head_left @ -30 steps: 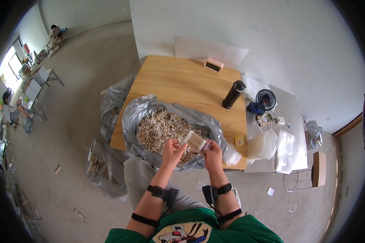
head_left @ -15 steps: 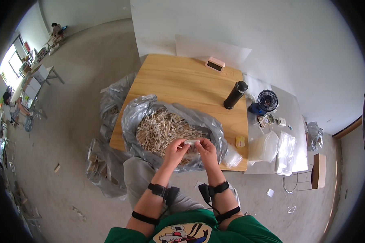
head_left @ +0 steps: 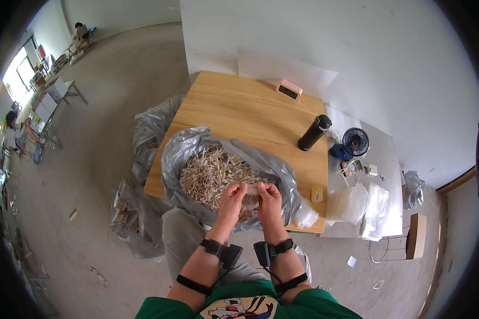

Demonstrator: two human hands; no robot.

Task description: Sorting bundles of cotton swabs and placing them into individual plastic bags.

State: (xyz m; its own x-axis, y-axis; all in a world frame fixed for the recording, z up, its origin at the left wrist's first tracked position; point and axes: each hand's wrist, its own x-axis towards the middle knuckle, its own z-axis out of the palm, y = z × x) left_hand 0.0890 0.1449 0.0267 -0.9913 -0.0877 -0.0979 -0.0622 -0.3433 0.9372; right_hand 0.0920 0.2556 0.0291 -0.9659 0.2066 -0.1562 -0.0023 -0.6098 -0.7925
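A grey plastic sack [head_left: 253,151] lies open on the front of the wooden table, heaped with thin pale sticks [head_left: 210,173] that look like cotton swabs. Over its right part, my left hand [head_left: 232,201] and my right hand [head_left: 270,201] face each other, thumbs and fingers pinched. Between them they hold the top edge of a small clear plastic bag [head_left: 252,190]. Sticks show at or behind its lower part; I cannot tell whether they are inside.
On the wooden table [head_left: 239,106] stand a pink-framed clock [head_left: 289,90], a black bottle [head_left: 314,132] and a yellow packet [head_left: 316,194]. A side table to the right bears a small fan [head_left: 355,141] and clear bags [head_left: 376,210]. More sacks [head_left: 135,223] lie left; people sit far left.
My hands have drawn slightly lower, and the pale strip between them now shows as a see-through bag edge. The whole view has shifted a little.
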